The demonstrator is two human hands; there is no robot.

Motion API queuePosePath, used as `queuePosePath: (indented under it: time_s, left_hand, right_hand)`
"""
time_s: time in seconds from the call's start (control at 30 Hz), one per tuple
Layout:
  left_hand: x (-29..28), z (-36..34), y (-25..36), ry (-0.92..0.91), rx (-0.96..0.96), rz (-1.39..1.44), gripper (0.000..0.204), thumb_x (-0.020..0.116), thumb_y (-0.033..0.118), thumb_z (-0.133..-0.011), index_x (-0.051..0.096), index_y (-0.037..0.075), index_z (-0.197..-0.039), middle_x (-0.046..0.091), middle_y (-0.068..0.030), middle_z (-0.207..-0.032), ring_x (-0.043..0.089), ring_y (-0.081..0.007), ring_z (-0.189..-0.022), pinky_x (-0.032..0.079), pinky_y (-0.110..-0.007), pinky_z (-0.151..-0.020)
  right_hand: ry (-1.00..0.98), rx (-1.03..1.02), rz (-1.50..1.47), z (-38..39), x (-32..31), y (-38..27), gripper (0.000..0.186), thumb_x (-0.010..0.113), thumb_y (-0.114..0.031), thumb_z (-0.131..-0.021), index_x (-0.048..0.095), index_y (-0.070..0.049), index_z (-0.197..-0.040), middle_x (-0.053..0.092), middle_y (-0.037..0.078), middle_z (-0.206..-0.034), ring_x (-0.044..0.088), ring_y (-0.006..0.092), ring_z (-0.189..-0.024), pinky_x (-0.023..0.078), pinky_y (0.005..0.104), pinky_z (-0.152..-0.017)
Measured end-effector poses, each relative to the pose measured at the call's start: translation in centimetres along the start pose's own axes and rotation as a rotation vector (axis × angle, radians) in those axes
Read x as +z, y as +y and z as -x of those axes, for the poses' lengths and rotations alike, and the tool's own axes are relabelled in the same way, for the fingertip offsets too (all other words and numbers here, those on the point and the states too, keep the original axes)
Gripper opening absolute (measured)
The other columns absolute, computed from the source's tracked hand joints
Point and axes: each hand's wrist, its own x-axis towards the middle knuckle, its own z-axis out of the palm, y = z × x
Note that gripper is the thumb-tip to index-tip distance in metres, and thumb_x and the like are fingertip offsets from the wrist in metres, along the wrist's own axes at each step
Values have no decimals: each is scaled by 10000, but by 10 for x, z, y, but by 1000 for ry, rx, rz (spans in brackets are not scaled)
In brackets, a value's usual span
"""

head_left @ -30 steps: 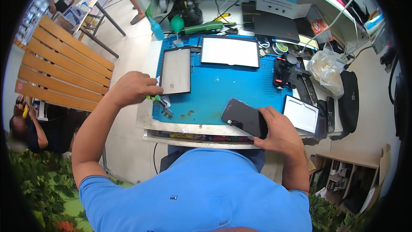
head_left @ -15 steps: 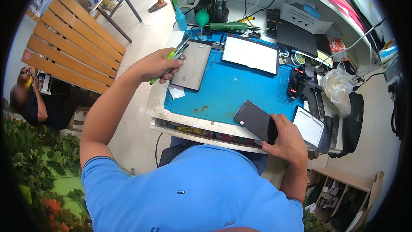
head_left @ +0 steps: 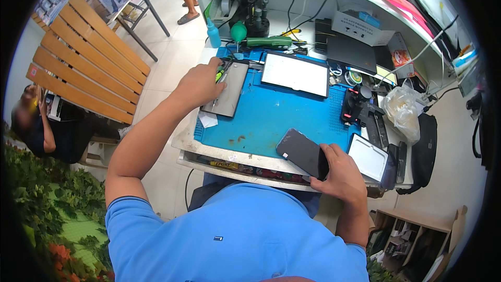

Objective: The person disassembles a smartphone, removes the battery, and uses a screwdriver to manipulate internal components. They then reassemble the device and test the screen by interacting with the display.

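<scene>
My left hand (head_left: pixel 201 84) is at the far left of the work surface, over a flat grey panel (head_left: pixel 236 91). Its fingers curl around a small bunch of slim tools (head_left: pixel 223 73), some green and some metallic; they look like screwdrivers or tweezers, and the hand partly hides them. At the front edge of the blue mat (head_left: pixel 282 109), my right hand (head_left: pixel 342 175) grips a dark smartphone (head_left: pixel 302 151) by its near right end. The phone's far end slants to the left over the mat. A scrap of white paper (head_left: pixel 207 119) lies beside the panel.
A white-topped panel (head_left: pixel 295 74) lies at the back of the mat. Behind it are a green handheld tool (head_left: pixel 269 42), a green air blower (head_left: pixel 238 32) and a blue bottle (head_left: pixel 213 35). A black clamp-like holder (head_left: pixel 356 105), white tray (head_left: pixel 368 157) and plastic bag (head_left: pixel 402 109) stand right.
My left hand has come down onto the grey panel with the bunch of tools. My right hand still holds the phone, and the whole view has shifted slightly.
</scene>
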Motion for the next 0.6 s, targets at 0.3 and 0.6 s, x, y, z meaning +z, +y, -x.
queuePosePath:
  time_s: [0.3,0.6]
  left_hand:
    - [-2,-9,6,241,350,44,338,864,351,-957,785,102,-1172,782,-106,-1078,765,-304,-956,596,-435,-843]
    - [25,-50,47,204,660,237,298,839,260,-960,809,108,-1215,740,-83,-1166,754,-307,-1037,601,-440,-919]
  right_hand:
    - [-20,0,2,1,-5,-4,797,873,-276,-738,605,68,-1405,658,227,-1174,687,433,-1114,571,493,-994]
    - [-14,-7,10,2,-4,-1,811,886,-297,-727,610,54,-1404,661,223,-1172,689,431,-1111,572,493,-983]
